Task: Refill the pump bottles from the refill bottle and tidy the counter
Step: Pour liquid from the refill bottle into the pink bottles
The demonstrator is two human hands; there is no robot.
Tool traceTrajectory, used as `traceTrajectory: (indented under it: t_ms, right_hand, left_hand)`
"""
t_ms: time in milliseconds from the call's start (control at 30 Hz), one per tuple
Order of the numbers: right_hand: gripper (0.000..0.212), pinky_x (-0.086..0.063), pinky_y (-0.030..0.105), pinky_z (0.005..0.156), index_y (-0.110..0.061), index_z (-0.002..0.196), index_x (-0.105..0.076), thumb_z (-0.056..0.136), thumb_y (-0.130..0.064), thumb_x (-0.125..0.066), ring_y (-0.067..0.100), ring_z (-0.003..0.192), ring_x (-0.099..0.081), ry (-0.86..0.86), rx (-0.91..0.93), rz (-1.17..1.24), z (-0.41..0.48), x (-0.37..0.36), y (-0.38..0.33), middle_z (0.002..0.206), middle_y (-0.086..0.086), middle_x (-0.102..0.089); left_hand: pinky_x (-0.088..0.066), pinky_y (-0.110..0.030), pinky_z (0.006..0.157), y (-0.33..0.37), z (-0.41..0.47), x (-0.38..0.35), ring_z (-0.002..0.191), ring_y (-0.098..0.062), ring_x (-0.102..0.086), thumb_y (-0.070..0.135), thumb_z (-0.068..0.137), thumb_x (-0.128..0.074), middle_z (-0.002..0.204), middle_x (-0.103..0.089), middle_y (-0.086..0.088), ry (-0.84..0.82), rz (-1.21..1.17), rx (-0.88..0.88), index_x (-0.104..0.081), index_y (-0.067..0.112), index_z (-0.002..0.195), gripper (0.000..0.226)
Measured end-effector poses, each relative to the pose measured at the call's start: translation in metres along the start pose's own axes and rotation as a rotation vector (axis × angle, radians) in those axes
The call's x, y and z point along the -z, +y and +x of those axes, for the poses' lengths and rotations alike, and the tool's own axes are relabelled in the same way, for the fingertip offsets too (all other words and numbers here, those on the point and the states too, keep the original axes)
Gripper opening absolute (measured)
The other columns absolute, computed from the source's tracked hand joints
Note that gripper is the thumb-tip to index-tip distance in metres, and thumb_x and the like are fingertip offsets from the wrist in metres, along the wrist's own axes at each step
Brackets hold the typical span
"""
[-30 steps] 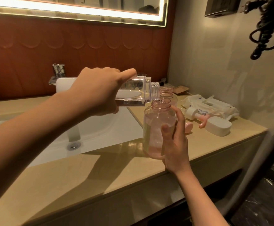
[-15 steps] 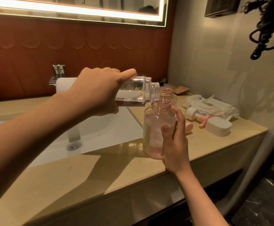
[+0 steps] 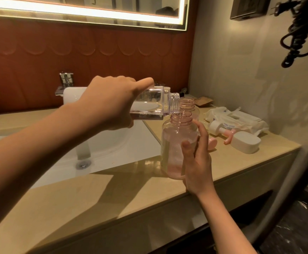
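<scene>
Pump bottles number two, both pink, see-through and uncapped: the near pump bottle (image 3: 175, 143) stands upright just right of the sink (image 3: 116, 143), close to the near edge of the counter (image 3: 94, 208), and the far pump bottle (image 3: 187, 105) stands right behind it. One refill bottle (image 3: 149, 105), clear and square, lies level with its mouth over the near one's neck; the left hand (image 3: 109, 103) grips its body, fingers wrapped round. The right hand (image 3: 195, 158) holds the near pump bottle, thumb in front and fingers curled round its right side. Farther right lie one pump head (image 3: 221, 128), one pink cap (image 3: 212, 143), one white case (image 3: 246, 142) and one wipes pack (image 3: 241, 116) printed "PURE WATER"; the rest is too small to read. Bare counter runs left along the near edge.
</scene>
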State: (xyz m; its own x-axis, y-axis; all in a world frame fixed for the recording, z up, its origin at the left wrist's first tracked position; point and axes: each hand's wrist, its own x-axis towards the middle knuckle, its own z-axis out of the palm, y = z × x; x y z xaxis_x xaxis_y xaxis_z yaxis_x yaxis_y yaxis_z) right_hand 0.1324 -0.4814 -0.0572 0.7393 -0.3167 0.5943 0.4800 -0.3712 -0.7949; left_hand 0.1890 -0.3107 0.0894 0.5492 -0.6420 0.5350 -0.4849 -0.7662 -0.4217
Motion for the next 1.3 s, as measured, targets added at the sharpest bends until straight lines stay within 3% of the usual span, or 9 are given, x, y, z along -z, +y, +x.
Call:
traceTrajectory:
  t_ms: [100, 233, 367, 500, 800, 933, 1067, 1300]
  right_hand:
    - [0.070, -0.046, 0.029, 0.092, -0.055, 0.130, -0.024, 0.069, -0.088, -0.030, 0.022, 0.115, -0.056, 0.000, 0.000, -0.006, 0.0001, -0.0001, 0.0011, 0.133, 0.002, -0.053]
    - [0.067, -0.045, 0.034, 0.097, -0.058, 0.128, -0.023, 0.069, -0.088, -0.030, 0.015, 0.118, -0.053, -0.003, 0.008, 0.003, 0.0000, -0.0001, 0.0015, 0.136, -0.001, -0.051]
    - [0.066, -0.046, 0.041, 0.096, -0.061, 0.128, -0.022, 0.069, -0.089, -0.030, 0.024, 0.114, -0.056, -0.005, -0.002, -0.009, -0.0003, 0.0003, 0.0020, 0.133, 0.004, -0.053]
    - [0.066, -0.044, 0.046, 0.100, -0.058, 0.130, -0.023, 0.071, -0.086, -0.032, 0.014, 0.123, -0.050, -0.004, 0.008, 0.002, -0.0005, 0.0003, 0.0007, 0.140, -0.006, -0.047]
    - [0.062, -0.046, 0.033, 0.097, -0.065, 0.125, -0.021, 0.069, -0.089, -0.031, 0.013, 0.120, -0.053, -0.008, 0.000, 0.005, -0.0005, 0.0004, -0.0005, 0.138, -0.004, -0.049]
    - [0.062, -0.043, 0.042, 0.101, -0.063, 0.126, -0.023, 0.070, -0.087, -0.032, 0.014, 0.125, -0.049, 0.002, 0.003, 0.004, -0.0002, 0.0005, -0.0004, 0.139, -0.003, -0.048]
    - [0.063, -0.044, 0.036, 0.099, -0.060, 0.126, -0.024, 0.070, -0.088, -0.031, 0.012, 0.122, -0.051, 0.007, 0.000, -0.001, -0.0009, 0.0006, -0.0016, 0.137, -0.004, -0.050]
    - [0.062, -0.043, 0.044, 0.100, -0.061, 0.126, -0.024, 0.070, -0.087, -0.032, 0.012, 0.122, -0.051, 0.008, -0.004, -0.001, -0.0009, 0.0003, -0.0017, 0.137, -0.005, -0.050]
  left_hand:
    - [-0.032, -0.017, 0.048, 0.0001, 0.0001, 0.0004, 0.087, -0.018, -0.056, 0.032, 0.076, -0.074, 0.109, -0.060, -0.002, 0.006, 0.004, -0.002, -0.021, 0.027, 0.140, 0.084]
    - [-0.031, -0.018, 0.048, -0.0001, -0.0006, 0.0010, 0.083, -0.017, -0.054, 0.033, 0.075, -0.075, 0.107, -0.060, -0.002, 0.004, 0.002, 0.003, -0.022, 0.027, 0.140, 0.084]
    - [-0.032, -0.019, 0.049, 0.0000, -0.0006, 0.0011, 0.084, -0.017, -0.054, 0.032, 0.075, -0.075, 0.108, -0.060, -0.002, 0.002, -0.005, 0.002, -0.022, 0.027, 0.140, 0.084]
    - [-0.037, -0.022, 0.053, -0.0002, -0.0005, 0.0010, 0.086, -0.019, -0.056, 0.031, 0.075, -0.076, 0.108, -0.060, -0.003, -0.001, -0.009, -0.002, -0.023, 0.027, 0.140, 0.084]
    - [-0.032, -0.021, 0.050, 0.0003, 0.0003, 0.0013, 0.080, -0.016, -0.050, 0.033, 0.075, -0.075, 0.107, -0.060, -0.002, -0.010, 0.000, 0.003, -0.020, 0.027, 0.141, 0.086]
    - [-0.029, -0.019, 0.047, -0.0004, 0.0004, 0.0029, 0.081, -0.016, -0.050, 0.033, 0.076, -0.074, 0.108, -0.059, -0.002, -0.015, 0.012, 0.006, -0.019, 0.028, 0.141, 0.085]
    - [-0.033, -0.020, 0.050, 0.0009, 0.0003, 0.0030, 0.084, -0.017, -0.053, 0.033, 0.076, -0.074, 0.109, -0.059, -0.003, -0.025, 0.009, 0.005, -0.019, 0.027, 0.142, 0.086]
    - [-0.039, -0.023, 0.054, 0.0007, 0.0005, 0.0026, 0.085, -0.018, -0.055, 0.033, 0.076, -0.074, 0.109, -0.059, -0.003, -0.019, 0.019, -0.002, -0.018, 0.027, 0.142, 0.087]
